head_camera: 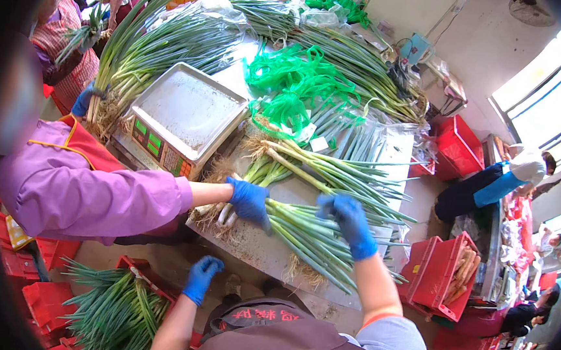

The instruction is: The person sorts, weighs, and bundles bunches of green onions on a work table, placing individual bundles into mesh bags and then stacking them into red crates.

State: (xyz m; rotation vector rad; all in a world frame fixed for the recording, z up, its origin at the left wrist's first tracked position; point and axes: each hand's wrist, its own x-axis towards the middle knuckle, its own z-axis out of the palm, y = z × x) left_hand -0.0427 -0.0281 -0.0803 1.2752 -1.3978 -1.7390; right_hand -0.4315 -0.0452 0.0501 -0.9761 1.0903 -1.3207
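My right hand (348,223), in a blue glove, is over the green leaves of a bunch of scallions (301,220) on the metal table (265,252). It is blurred, and I cannot tell if its fingers grip the leaves. My left hand (201,277), also gloved in blue, hangs before the table's near edge with its fingers loosely bent and nothing in it. A co-worker's gloved hand (252,200) grasps the same bunch near its white stems. Behind it lie more scallions (334,166), roots to the left. The co-worker's other hand (84,100) holds an upright bunch (117,61).
A digital scale (187,112) with a bare pan stands at the table's left. Green plastic ties (297,78) and scallion piles (356,63) lie farther back. A red crate of scallions (115,305) is at lower left. Red crates (442,274) stand right. Other people work around.
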